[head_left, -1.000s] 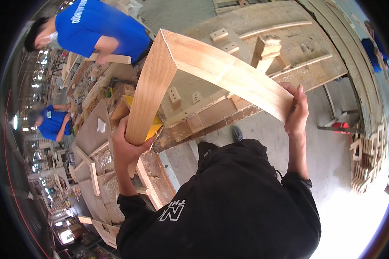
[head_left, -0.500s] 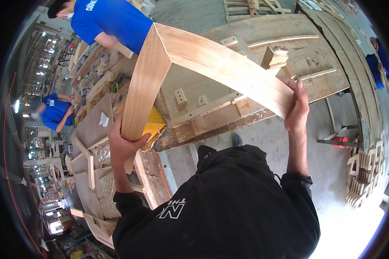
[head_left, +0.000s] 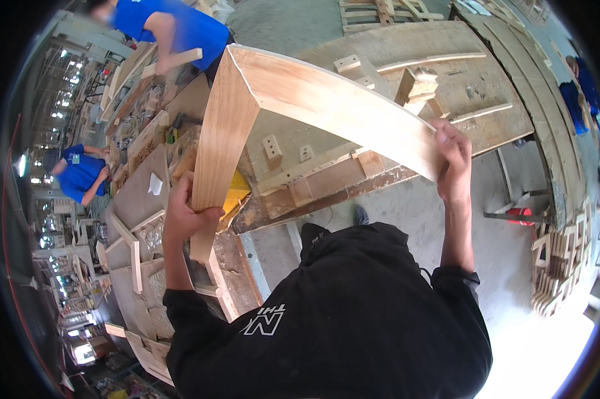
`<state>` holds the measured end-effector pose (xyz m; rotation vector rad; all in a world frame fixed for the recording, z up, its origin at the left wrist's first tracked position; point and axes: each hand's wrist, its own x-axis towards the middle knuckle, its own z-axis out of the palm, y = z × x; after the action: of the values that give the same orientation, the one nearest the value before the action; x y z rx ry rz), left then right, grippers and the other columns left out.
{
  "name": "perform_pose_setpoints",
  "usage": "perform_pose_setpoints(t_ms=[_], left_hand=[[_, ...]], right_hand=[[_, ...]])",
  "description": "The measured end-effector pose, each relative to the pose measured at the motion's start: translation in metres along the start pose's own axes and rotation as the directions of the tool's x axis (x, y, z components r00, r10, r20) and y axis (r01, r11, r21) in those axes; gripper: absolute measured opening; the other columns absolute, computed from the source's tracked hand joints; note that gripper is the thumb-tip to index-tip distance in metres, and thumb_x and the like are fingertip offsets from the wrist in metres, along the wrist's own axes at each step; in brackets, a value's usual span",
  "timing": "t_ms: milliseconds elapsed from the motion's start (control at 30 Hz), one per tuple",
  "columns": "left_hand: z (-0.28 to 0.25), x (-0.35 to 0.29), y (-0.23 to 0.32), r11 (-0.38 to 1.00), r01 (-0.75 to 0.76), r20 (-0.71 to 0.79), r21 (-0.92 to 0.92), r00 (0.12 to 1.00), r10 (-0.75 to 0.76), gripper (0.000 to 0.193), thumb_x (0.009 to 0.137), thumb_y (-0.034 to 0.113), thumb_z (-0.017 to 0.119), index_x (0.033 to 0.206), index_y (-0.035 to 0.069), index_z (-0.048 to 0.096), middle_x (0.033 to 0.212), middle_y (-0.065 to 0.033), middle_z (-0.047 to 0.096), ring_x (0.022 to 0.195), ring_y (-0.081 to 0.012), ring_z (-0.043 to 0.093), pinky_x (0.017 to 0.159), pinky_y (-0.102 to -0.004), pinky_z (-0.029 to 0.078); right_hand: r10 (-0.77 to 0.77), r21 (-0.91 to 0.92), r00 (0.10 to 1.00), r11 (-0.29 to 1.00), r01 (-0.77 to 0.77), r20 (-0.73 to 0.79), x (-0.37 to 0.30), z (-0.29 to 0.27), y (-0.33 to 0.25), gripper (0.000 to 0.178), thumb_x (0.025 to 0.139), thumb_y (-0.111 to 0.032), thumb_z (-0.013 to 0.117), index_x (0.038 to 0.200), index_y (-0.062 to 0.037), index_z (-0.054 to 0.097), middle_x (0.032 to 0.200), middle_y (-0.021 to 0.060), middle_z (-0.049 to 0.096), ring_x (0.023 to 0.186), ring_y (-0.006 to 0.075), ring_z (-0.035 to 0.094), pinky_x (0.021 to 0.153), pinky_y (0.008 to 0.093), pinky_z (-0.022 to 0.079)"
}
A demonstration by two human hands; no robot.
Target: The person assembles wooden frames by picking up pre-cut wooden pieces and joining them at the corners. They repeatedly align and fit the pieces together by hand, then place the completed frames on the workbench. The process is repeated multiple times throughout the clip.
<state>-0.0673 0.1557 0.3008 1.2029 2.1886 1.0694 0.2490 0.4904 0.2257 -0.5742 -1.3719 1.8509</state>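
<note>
Two pale wooden boards joined in a mitred corner form an angled frame piece, raised above the workbench. A thin white line runs along the joint at its far end. My left hand is closed round the lower part of the left board, thumb across its face. Gripping the end of the right board is my right hand, fingers over the upper edge. Behind the left board, a yellow object shows in part on the bench.
The worn workbench carries wooden blocks, thin strips and small drilled blocks. At the upper left, a co-worker in a blue shirt holds a wooden piece. Another person stands farther left. Stacked wooden parts lie at right.
The frame piece has shifted slightly down and left in view, with both hands still on it. The co-worker's arm has moved, and more of their wooden piece shows.
</note>
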Motion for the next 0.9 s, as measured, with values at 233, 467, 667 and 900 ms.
perform_pose_setpoints(t_ms=[233, 467, 667, 900], left_hand=[[-0.029, 0.040, -0.016, 0.857, -0.391, -0.241, 0.335, 0.844, 0.479, 0.040, 0.074, 0.012, 0.082, 0.096, 0.007, 0.048, 0.109, -0.0116, 0.069, 0.097, -0.0232, 0.067, 0.086, -0.0361, 0.052], [-0.092, 0.106, 0.044, -0.064, -0.351, 0.140, 0.934, 0.195, 0.971, 0.024, 0.085, 0.007, 0.064, 0.105, 0.003, 0.050, 0.122, -0.0210, 0.063, 0.117, -0.0398, 0.058, 0.100, -0.0468, 0.046], [-0.105, 0.101, 0.085, -0.312, -0.243, 0.364, 0.919, 0.214, 0.907, 0.030, 0.086, 0.000, 0.059, 0.108, 0.009, 0.041, 0.123, -0.0237, 0.061, 0.116, -0.0436, 0.058, 0.095, -0.0553, 0.048], [-0.073, 0.105, 0.090, -0.172, -0.301, 0.271, 0.938, 0.326, 0.906, 0.017, 0.084, 0.002, 0.063, 0.092, 0.005, 0.049, 0.107, -0.0213, 0.068, 0.104, -0.0420, 0.065, 0.089, -0.0518, 0.053]], right_hand=[[-0.471, -0.190, 0.748, 0.773, 0.605, 0.467, 0.017, 0.004, -0.023, 0.040, 0.073, -0.010, 0.083, 0.107, -0.0009, 0.064, 0.109, 0.0132, 0.068, 0.113, 0.0262, 0.061, 0.097, 0.0378, 0.047], [-0.572, -0.670, 0.530, -0.046, 0.741, 0.626, 0.015, 0.038, -0.033, 0.051, 0.061, 0.002, 0.074, 0.110, -0.0095, 0.064, 0.128, 0.0055, 0.062, 0.130, 0.0321, 0.049, 0.107, 0.0497, 0.036], [-0.669, -0.698, 0.465, -0.114, 0.707, 0.580, 0.024, 0.030, -0.020, 0.052, 0.065, 0.003, 0.073, 0.113, -0.0137, 0.060, 0.133, 0.0023, 0.060, 0.129, 0.0294, 0.049, 0.109, 0.0480, 0.030], [-0.588, -0.713, 0.549, -0.069, 0.698, 0.594, 0.023, 0.025, -0.022, 0.057, 0.063, 0.006, 0.071, 0.115, -0.0145, 0.061, 0.133, -0.0002, 0.060, 0.132, 0.0268, 0.048, 0.108, 0.0469, 0.030]])
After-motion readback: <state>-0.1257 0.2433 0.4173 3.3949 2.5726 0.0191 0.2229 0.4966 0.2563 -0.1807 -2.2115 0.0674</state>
